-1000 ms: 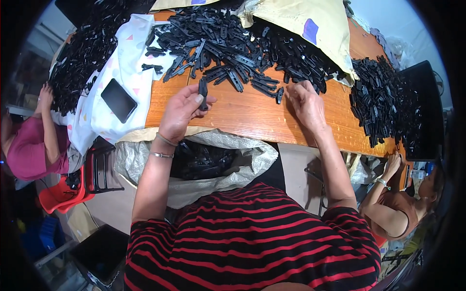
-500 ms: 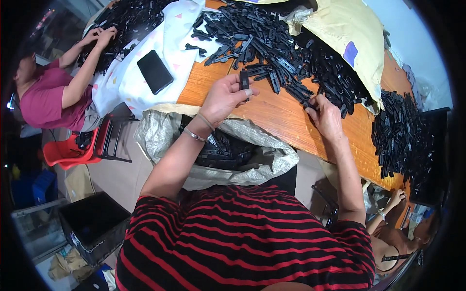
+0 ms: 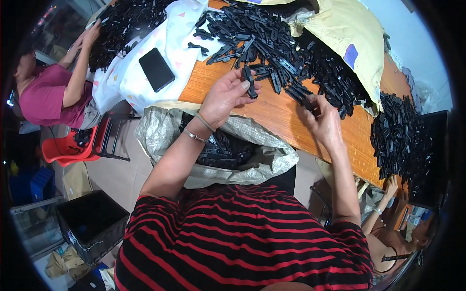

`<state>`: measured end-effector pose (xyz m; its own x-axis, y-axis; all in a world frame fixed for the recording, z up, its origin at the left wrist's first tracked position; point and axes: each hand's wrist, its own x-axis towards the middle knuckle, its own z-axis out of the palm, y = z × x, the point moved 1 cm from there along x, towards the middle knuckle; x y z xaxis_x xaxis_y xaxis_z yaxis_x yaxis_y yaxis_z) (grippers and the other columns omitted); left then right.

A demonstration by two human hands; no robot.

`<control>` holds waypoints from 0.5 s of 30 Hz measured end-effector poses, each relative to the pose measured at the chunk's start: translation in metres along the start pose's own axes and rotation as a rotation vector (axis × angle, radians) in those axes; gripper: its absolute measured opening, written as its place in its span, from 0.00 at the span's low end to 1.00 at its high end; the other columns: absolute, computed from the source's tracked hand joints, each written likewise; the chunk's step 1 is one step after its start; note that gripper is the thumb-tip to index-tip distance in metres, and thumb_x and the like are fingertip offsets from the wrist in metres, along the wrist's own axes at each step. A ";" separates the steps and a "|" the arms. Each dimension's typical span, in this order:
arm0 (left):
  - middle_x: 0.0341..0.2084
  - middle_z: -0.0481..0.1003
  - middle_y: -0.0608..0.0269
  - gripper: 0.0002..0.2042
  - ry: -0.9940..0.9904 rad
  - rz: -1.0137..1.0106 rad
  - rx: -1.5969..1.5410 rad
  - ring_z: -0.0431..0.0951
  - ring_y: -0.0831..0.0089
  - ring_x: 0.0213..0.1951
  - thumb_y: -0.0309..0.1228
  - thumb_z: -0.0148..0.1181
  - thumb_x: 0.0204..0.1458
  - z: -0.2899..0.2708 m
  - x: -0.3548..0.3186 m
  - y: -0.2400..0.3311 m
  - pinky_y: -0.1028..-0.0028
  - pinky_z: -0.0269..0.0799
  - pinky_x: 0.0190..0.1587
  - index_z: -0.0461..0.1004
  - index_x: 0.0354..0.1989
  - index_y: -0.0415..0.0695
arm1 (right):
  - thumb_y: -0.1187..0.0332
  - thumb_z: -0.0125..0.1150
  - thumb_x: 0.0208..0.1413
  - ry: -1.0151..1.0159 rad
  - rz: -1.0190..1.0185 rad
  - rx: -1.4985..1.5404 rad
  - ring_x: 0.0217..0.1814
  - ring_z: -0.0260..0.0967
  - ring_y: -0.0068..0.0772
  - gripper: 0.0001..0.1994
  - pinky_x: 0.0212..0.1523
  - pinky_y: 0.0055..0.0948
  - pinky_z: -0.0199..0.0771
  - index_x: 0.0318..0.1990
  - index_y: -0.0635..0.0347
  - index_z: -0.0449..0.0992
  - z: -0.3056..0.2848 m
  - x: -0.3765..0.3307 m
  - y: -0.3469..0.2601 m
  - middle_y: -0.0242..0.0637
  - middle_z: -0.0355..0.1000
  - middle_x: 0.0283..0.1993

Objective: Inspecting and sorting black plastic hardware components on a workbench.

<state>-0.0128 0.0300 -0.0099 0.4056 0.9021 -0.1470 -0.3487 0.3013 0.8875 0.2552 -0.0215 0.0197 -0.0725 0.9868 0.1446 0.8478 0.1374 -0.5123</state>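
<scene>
My left hand (image 3: 224, 95) is raised above the wooden table (image 3: 272, 112) and pinches a narrow black plastic part (image 3: 249, 81) between thumb and fingers. My right hand (image 3: 322, 119) rests at the edge of a large pile of black plastic parts (image 3: 286, 46) and its fingers close on one black piece (image 3: 304, 101) from that pile. A woven grey sack (image 3: 167, 131) with more black parts inside hangs open below the table edge, under my left forearm.
A black phone (image 3: 156, 69) lies on a white patterned cloth (image 3: 141, 82). A person in a pink shirt (image 3: 46, 94) works at another pile, far left. A second heap of parts (image 3: 400, 136) lies at right, near another person's arm (image 3: 383, 213). A black crate (image 3: 92, 223) stands on the floor.
The view has swung and tilted to the left. My left hand has lifted off the table with a black part in its fingers. My right hand stays at the pile's edge.
</scene>
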 end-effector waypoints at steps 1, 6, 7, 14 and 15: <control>0.45 0.75 0.60 0.15 0.026 0.004 0.014 0.76 0.77 0.46 0.29 0.51 0.62 0.000 0.000 0.000 0.79 0.74 0.45 0.65 0.56 0.41 | 0.76 0.61 0.53 0.004 0.056 0.125 0.30 0.71 0.26 0.11 0.33 0.26 0.71 0.44 0.63 0.73 0.002 0.001 -0.012 0.37 0.73 0.31; 0.43 0.76 0.63 0.12 0.005 0.091 0.089 0.75 0.81 0.42 0.27 0.55 0.59 0.001 0.002 -0.003 0.82 0.72 0.42 0.68 0.51 0.41 | 0.78 0.58 0.55 0.072 -0.113 0.444 0.34 0.69 0.18 0.12 0.32 0.18 0.71 0.47 0.66 0.74 0.031 0.008 -0.055 0.33 0.69 0.39; 0.43 0.76 0.63 0.11 0.018 0.124 0.112 0.76 0.83 0.41 0.26 0.56 0.59 0.002 0.001 -0.003 0.83 0.72 0.41 0.69 0.49 0.41 | 0.78 0.58 0.56 0.094 -0.121 0.533 0.34 0.69 0.18 0.11 0.32 0.18 0.71 0.47 0.66 0.74 0.039 0.009 -0.060 0.33 0.68 0.40; 0.37 0.75 0.69 0.12 0.009 0.185 0.094 0.73 0.84 0.39 0.22 0.58 0.56 0.007 -0.008 -0.002 0.81 0.71 0.41 0.70 0.48 0.40 | 0.79 0.59 0.56 0.186 -0.149 0.626 0.28 0.71 0.19 0.12 0.29 0.18 0.72 0.48 0.65 0.75 0.060 0.014 -0.082 0.35 0.70 0.40; 0.38 0.75 0.69 0.12 0.004 0.199 0.114 0.73 0.84 0.39 0.21 0.58 0.55 0.009 -0.009 -0.002 0.82 0.71 0.41 0.70 0.48 0.40 | 0.79 0.59 0.56 0.185 -0.150 0.624 0.28 0.71 0.19 0.12 0.29 0.18 0.72 0.48 0.65 0.75 0.061 0.014 -0.083 0.35 0.70 0.40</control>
<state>-0.0084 0.0191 -0.0064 0.3348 0.9417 0.0344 -0.3240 0.0807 0.9426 0.1517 -0.0140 0.0132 -0.0276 0.9300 0.3665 0.3684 0.3503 -0.8611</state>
